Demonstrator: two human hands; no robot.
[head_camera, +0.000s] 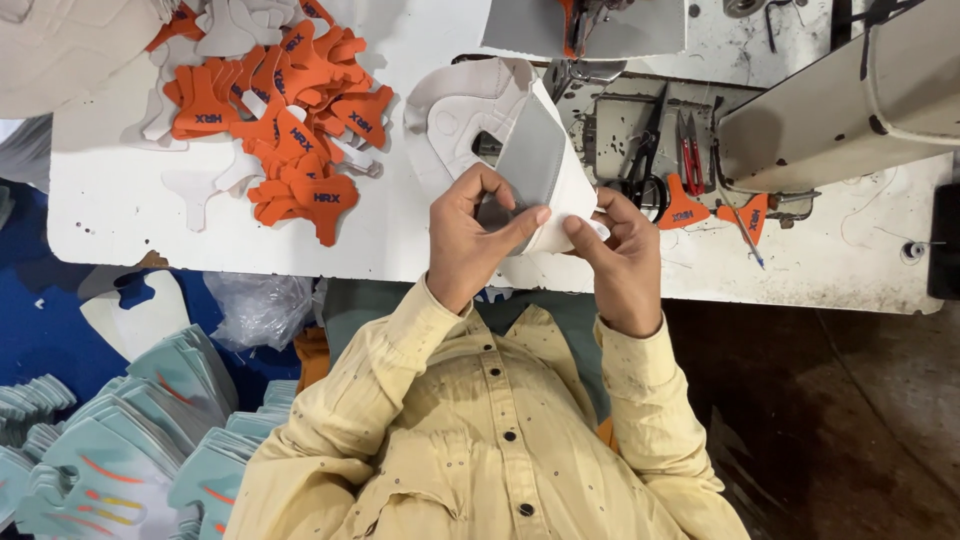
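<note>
Both hands pinch one white-and-grey fabric shoe panel (540, 170): left hand (470, 235) and right hand (615, 250) grip its near end, long axis pointing away over the table (150, 200).

White desk (120, 200), top scuffed and stained, grimier toward the right end. Sewing machine body (840, 110) (cream, dirt-marked) runs across the upper right corner. Below the desk edge on the right, dark brown floor (850, 420), dull and mottled. On the left, blue surface (40, 340) underneath. Light even, soft shadows, no window or wall in view.
</note>
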